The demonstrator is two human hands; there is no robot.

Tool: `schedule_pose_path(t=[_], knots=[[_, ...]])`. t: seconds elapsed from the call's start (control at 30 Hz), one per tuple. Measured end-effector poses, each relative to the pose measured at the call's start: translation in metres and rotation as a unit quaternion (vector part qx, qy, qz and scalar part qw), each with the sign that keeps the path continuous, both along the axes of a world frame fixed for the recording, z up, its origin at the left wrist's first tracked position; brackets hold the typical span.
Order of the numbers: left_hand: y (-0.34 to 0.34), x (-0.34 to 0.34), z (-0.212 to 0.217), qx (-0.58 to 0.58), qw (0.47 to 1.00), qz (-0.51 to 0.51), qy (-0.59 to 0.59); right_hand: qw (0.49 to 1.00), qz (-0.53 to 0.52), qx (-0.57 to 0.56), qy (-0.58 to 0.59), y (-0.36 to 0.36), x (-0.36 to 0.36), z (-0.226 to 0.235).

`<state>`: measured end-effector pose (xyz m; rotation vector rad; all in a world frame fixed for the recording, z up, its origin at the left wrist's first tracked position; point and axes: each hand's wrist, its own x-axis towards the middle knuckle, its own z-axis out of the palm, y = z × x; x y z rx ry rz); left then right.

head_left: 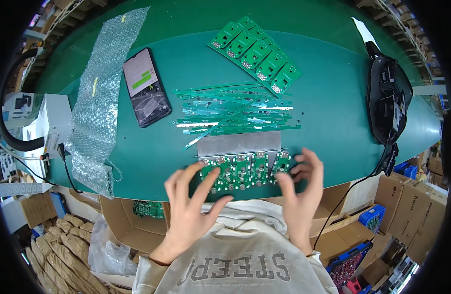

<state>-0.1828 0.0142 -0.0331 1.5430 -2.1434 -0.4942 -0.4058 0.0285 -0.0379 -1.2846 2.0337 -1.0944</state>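
Observation:
A row of small green circuit boards [241, 171] lies along the table's near edge, with silver connectors at the ends. My left hand [189, 208] has its fingers spread over the left end of this row, fingertips on or just above the boards. At the right end, one circuit board [281, 165] sits slightly tilted and a little apart from the others. My right hand [304, 188] is beside it, thumb at its lower corner and the other fingers bent near its right side, apart from the thumb. Behind the row lies a flat grey metal plate [239, 143], partly covered.
Thin green scrap strips [235, 110] are piled beyond the plate. Farther back lie unseparated circuit board panels [257, 53]. A phone [146, 88] and bubble wrap [100, 93] are at left; a black bag-like item [388, 98] with a cable is at right. Cardboard boxes [142, 223] stand below the table edge.

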Motion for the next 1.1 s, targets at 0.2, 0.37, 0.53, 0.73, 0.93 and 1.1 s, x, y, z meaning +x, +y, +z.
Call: schedule_pose_path(t=[0.2,0.37,0.53,0.73,0.93,1.1], knots=[[0.014,-0.018,-0.012,0.001,0.996,-0.035,0.083,0.997,0.028,0.01,0.066,0.003,0.03,-0.005],[0.007,-0.031,-0.009,0.028,0.981,-0.078,0.178,0.996,0.059,0.004,0.064,0.005,0.026,-0.006],[0.005,-0.065,-0.011,0.042,0.966,-0.105,0.233,0.998,0.045,-0.014,0.038,0.007,0.029,-0.006],[0.005,-0.074,-0.012,0.099,0.948,-0.097,0.286,1.0,0.013,-0.013,-0.014,0.011,0.025,-0.004],[0.008,-0.07,-0.029,0.136,0.923,-0.067,0.354,0.997,0.074,0.037,-0.004,0.012,0.017,0.016],[-0.001,-0.083,-0.031,0.07,0.931,-0.124,0.335,0.998,0.055,0.027,-0.007,0.014,0.003,0.017]])
